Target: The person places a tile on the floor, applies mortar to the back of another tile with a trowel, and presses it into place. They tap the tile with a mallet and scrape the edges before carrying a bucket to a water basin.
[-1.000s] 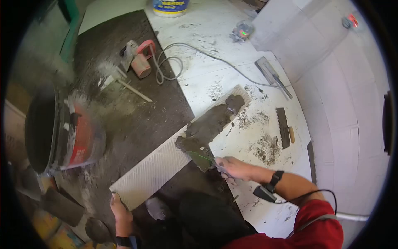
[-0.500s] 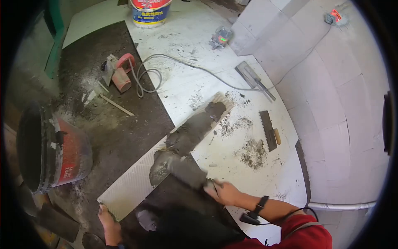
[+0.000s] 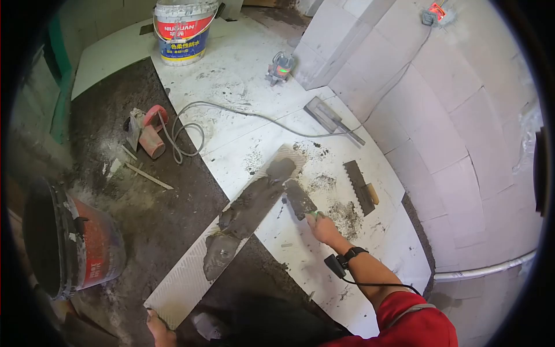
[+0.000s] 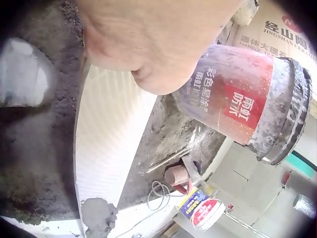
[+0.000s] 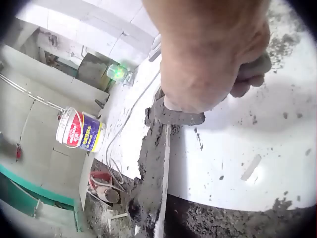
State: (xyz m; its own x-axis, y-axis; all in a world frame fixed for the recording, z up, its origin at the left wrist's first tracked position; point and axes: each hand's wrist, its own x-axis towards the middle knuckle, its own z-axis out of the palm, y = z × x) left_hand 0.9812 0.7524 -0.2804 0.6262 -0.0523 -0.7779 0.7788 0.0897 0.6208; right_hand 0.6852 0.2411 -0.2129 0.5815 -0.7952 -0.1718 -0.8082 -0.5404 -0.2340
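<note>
Across the floor [image 3: 167, 214] | ribbed strip [image 3: 182, 289], long axis pointing far-right | left hand [image 3: 161, 329] holds near end; right hand [image 3: 325, 228] grips trowel [image 3: 300, 201]

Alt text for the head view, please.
A person's right hand holds a trowel at mortar on a long tile; left hand grips its near end. Around: notched trowel, power tool, red bucket, white bucket.

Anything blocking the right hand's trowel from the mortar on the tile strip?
Nothing visible. The right hand holds the trowel, its blade at the edge of the tile strip, beside the mortar. The notched trowel lies to the right, clear of it.
</note>
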